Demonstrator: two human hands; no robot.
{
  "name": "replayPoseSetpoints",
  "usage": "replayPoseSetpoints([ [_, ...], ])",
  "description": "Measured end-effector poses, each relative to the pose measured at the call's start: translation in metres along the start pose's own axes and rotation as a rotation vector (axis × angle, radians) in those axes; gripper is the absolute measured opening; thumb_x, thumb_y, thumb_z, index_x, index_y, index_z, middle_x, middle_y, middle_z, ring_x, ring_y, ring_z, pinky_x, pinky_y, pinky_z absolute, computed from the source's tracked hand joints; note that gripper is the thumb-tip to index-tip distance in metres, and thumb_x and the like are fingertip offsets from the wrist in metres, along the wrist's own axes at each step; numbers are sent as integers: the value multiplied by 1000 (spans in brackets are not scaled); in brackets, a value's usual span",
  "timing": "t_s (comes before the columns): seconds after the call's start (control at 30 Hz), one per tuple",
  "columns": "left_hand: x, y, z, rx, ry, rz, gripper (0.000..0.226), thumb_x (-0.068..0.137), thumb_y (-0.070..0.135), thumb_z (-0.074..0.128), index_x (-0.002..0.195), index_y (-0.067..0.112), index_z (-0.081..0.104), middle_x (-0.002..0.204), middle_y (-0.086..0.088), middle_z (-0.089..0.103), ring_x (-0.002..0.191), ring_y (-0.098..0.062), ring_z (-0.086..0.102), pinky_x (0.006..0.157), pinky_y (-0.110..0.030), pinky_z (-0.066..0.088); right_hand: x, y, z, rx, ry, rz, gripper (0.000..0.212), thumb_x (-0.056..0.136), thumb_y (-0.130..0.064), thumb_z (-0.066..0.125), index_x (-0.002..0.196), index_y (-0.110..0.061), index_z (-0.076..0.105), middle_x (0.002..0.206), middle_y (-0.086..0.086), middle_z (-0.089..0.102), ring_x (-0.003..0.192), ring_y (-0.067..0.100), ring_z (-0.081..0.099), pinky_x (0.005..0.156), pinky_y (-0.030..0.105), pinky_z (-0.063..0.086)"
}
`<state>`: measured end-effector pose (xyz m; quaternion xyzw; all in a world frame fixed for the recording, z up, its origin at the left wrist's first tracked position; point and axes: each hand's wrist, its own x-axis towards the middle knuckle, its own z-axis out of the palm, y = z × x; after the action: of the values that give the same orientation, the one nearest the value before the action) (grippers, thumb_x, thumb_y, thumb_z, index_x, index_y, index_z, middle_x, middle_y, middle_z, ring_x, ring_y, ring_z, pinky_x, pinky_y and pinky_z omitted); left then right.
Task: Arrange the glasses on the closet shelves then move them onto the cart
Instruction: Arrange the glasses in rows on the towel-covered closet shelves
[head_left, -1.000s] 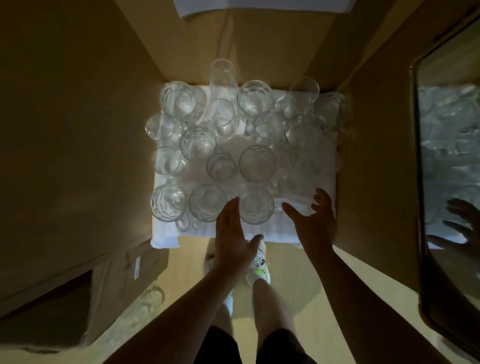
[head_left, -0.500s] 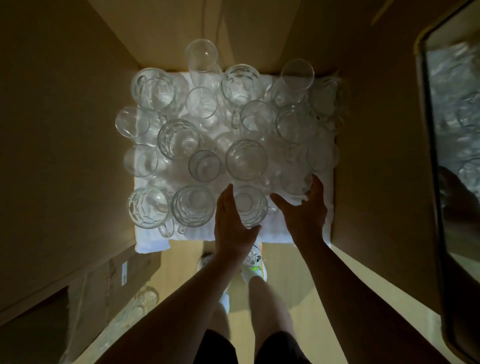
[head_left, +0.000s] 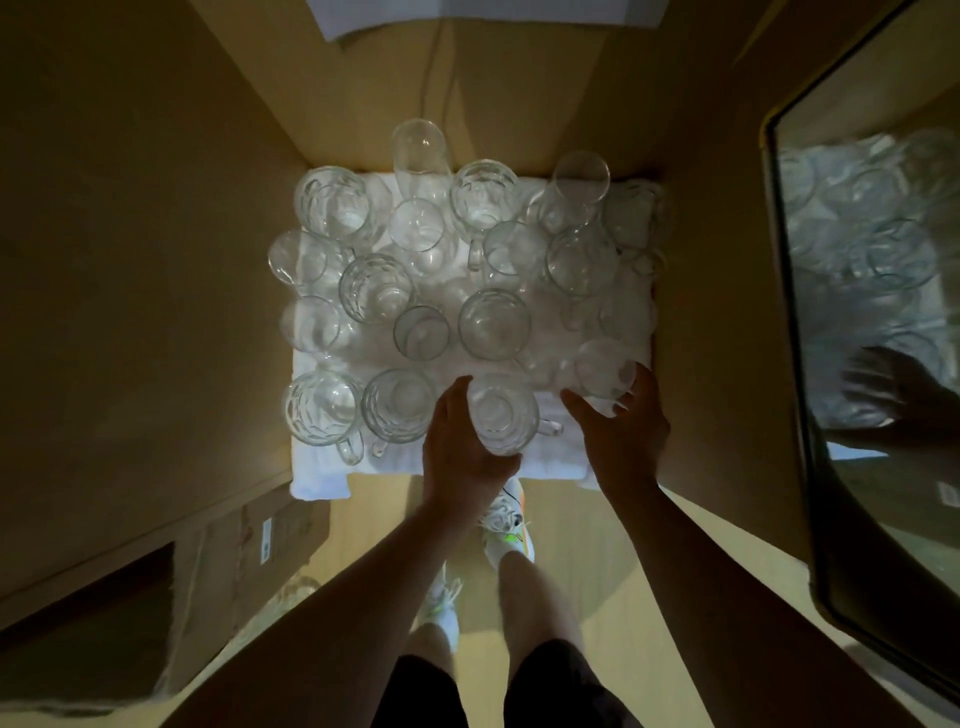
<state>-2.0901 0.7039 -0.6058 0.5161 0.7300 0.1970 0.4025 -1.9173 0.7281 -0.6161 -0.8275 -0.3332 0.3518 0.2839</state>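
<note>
Both hands have closed in since the earlier frames: the left hand, then hovering short of the front row, now curls around the near side of a handled glass mug, thumb under its front edge and fingers up its left wall. Beside it the right hand has reached a plain tumbler at the front right, thumb and fingers spread around its lower wall; whether it grips firmly or only touches I cannot tell. Both glasses stand upright on the white towel covering the closet shelf, at the front of a tight crowd of mugs and tumblers. A mirrored door hangs open on the right. This looks like the start of a pick-up, two glasses at once. Lifting straight up seems wise before pulling back, since the neighbouring mug stands just beside
</note>
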Motion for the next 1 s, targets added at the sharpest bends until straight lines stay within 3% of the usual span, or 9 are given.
replayPoseSetpoints([
  [0.2, -22, 35, -60, 32, -21, 88, 106, 50, 22, 94, 144, 13, 44, 138, -3, 54, 126, -23, 52, 92, -26, 40, -31, -38, -29, 68, 19, -17, 93, 65, -33, 95, 144, -14, 48, 128, 6, 64, 107, 22, 64, 94, 35, 54],
  [0.3, -30, 50, -96, 5, 25, 131, 104, 43, 31, 94, 136, 16, 51, 127, -1, 61, 119, -24, 58, 96, -38, 51, -52, -63, -42, 92, 11, -42, 83, 66, -37, 93, 135, -9, 56, 117, -1, 64, 103, 16, 63, 83, 4, 40],
  [0.37, -37, 63, -124, -54, 43, 167, 103, 42, 34, 94, 134, 17, 51, 125, 3, 59, 119, -21, 57, 100, -40, 49, -69, -84, -53, 77, 2, -60, 78, 67, -42, 91, 130, -10, 60, 111, -5, 65, 100, 11, 62, 74, -5, 33],
  [0.4, -42, 71, -138, -71, 46, 186, 102, 43, 32, 96, 133, 18, 51, 124, 7, 56, 118, -18, 55, 101, -35, 47, -78, -96, -60, 96, 9, -87, 76, 66, -42, 92, 129, -14, 60, 110, -7, 66, 98, 11, 62, 75, -2, 37],
  [0.47, -51, 87, -167, -99, 68, 216, 101, 48, 27, 99, 135, 19, 49, 121, 10, 48, 114, -10, 48, 97, -22, 39, -96, -121, -73, 149, 46, -162, 71, 62, -43, 94, 121, -19, 62, 106, -7, 70, 95, 13, 66, 80, 17, 51],
  [0.57, -62, 116, -205, -138, 78, 275, 101, 43, 35, 98, 130, 28, 48, 122, 6, 54, 114, -14, 54, 99, -27, 45, -127, -163, -98, 157, 103, -273, 63, 64, -41, 94, 114, -16, 65, 98, -6, 68, 92, 16, 65, 75, 20, 47],
  [0.67, -73, 149, -241, -228, 120, 329, 93, 41, 40, 93, 122, 34, 46, 115, 11, 60, 109, -15, 62, 94, -27, 50, -154, -207, -124, 204, 100, -379, 67, 70, -41, 90, 126, -19, 60, 113, -3, 68, 103, 20, 67, 85, 34, 53],
  [0.87, -112, 231, -322, -408, 265, 451, 104, 50, 25, 98, 139, 28, 44, 121, 12, 60, 111, -10, 60, 89, -18, 46, -215, -296, -181, 351, 198, -490, 59, 72, -38, 89, 117, -18, 55, 104, -4, 63, 102, 21, 63, 81, 28, 45],
  [1.0, -146, 271, -371, -497, 326, 529, 109, 40, 40, 98, 133, 32, 42, 125, 12, 62, 113, -13, 62, 101, -33, 50, -259, -337, -219, 434, 268, -606, 71, 73, -44, 86, 131, -19, 53, 119, -2, 62, 111, 18, 58, 93, 33, 48],
])
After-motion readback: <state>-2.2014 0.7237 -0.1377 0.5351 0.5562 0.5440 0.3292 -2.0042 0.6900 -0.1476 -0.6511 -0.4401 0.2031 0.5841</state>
